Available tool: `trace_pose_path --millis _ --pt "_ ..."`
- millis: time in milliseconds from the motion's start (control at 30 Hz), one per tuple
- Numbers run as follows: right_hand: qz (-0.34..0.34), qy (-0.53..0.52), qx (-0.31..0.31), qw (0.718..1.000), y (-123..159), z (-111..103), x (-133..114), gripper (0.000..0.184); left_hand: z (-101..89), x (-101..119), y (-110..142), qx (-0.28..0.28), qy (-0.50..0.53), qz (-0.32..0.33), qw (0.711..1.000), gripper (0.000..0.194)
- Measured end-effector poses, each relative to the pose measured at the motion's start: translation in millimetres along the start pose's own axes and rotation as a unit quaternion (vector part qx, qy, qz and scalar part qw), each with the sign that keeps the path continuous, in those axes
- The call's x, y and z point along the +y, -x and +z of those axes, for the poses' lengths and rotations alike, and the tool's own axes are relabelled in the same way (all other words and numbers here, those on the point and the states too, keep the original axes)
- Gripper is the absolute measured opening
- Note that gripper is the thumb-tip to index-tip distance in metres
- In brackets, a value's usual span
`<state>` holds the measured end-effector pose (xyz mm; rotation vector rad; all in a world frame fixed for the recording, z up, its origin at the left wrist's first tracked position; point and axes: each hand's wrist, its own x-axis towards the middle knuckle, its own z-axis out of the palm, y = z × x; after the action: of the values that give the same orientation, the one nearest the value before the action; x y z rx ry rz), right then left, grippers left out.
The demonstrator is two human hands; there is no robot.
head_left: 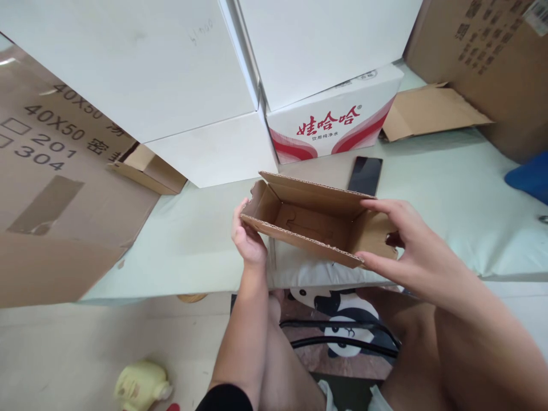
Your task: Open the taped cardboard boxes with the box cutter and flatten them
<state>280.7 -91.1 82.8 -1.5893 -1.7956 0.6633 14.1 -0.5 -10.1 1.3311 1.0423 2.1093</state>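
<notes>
A small brown cardboard box (317, 225) with its top flaps up is held between my two hands above the front of the pale green table. My left hand (249, 240) grips its left end, thumb and fingers at the corner. At the right end, my right hand (402, 240) spans the box, with fingers on the far wall and thumb on the near wall. The inside shows a bare bottom with a cut slot line. Just behind the box, a dark phone (366, 175) lies on the table.
A white box with red lettering (329, 123) stands behind, under large white boxes (334, 45). Big brown cartons (55, 188) flank both sides. An opened carton piece (432, 111) and a blue object (528, 177) are at right. A yellow toy-like item (141, 385) is on the floor.
</notes>
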Motion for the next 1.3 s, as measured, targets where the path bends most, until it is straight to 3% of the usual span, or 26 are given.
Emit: trace_pose_path --millis 267,433,667,933,1300 --pt "0.0 -0.004 -0.002 1.0 -0.3 -0.8 -0.9 0.062 -2.1 -1.3 -0.7 -0.011 0.032 -0.041 0.999 0.052" --pt "-0.001 0.002 -0.003 1.0 -0.2 -1.1 -2.1 0.062 -0.5 -0.3 -0.4 -0.01 0.017 -0.022 1.0 0.05" --pt "-0.007 0.012 -0.004 1.0 -0.9 -0.5 -2.5 0.063 1.3 7.7 -1.0 -0.016 0.052 -0.103 0.993 0.049" --pt "-0.011 0.005 0.006 1.0 -0.6 1.4 -2.6 0.066 4.5 13.2 -2.7 -0.013 0.015 -0.078 0.997 0.043" --pt "-0.016 0.001 0.002 1.0 0.6 2.0 -2.4 0.071 5.0 17.5 -8.3 0.008 0.0 -0.112 0.994 0.046"
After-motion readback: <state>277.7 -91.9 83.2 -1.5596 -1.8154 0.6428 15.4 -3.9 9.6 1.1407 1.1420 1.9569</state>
